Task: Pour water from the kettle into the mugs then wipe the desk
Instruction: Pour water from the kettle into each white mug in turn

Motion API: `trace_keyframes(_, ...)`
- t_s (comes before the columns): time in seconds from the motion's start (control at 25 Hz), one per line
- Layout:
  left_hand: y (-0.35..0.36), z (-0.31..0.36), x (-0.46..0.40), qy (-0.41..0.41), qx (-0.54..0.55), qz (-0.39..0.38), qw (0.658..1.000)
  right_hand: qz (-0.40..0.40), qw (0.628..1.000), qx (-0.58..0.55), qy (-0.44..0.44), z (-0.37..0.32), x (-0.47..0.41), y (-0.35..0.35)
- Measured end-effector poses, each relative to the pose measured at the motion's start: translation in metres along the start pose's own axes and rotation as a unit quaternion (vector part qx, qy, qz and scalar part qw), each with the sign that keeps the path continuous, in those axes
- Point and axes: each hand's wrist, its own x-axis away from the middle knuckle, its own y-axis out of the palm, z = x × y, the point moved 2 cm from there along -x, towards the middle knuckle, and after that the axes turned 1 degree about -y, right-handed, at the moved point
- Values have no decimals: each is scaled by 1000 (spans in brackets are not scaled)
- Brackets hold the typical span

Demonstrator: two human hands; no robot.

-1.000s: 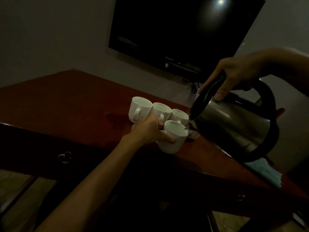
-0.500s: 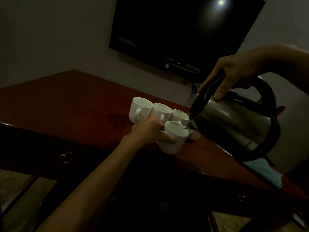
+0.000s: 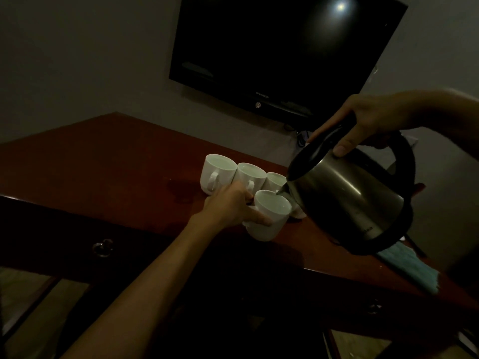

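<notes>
Gripping kettle [image 3: 347, 203] w/ right hand [image 3: 363, 120], left hand [image 3: 228, 206] holding mug [image 3: 268, 216]; kettle label unreadable, maybe.

A dim hotel-like room: wall-mounted television [image 3: 282, 47] above a polished wooden desk [image 3: 103, 161] with drawers.

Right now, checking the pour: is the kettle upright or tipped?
Tipped: the kettle leans spout-down over the front mug, held by the right hand.

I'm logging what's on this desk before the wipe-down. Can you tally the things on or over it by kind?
White mugs: 4 (one held by the left hand)
Steel kettle: 1, gripped by the right hand
Blue cloth: 1
Total: 6
</notes>
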Motion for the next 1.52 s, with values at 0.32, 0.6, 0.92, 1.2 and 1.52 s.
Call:
trace_keyframes(0.32, 6, 0, -5, -21, 2, 29, 999, 44, 981, -170, -77, 47, 28, 36)
trace_keyframes(0.6, 7, -2, -5, -44, -6, 32, 999, 174, 950, -253, -61, 95, 40, 88)
trace_keyframes(0.92, 9, -1, -8, -56, 10, 28, 998, 274, 871, -405, -45, 114, 51, 132)
trace_keyframes(1.2, 11, 4, -2, -67, 19, 40, 997, 352, 824, -442, -45, 127, 60, 176)
trace_keyframes(1.52, 16, 13, 6, -93, -34, 75, 992, 379, 818, -429, -56, 123, 63, 177)
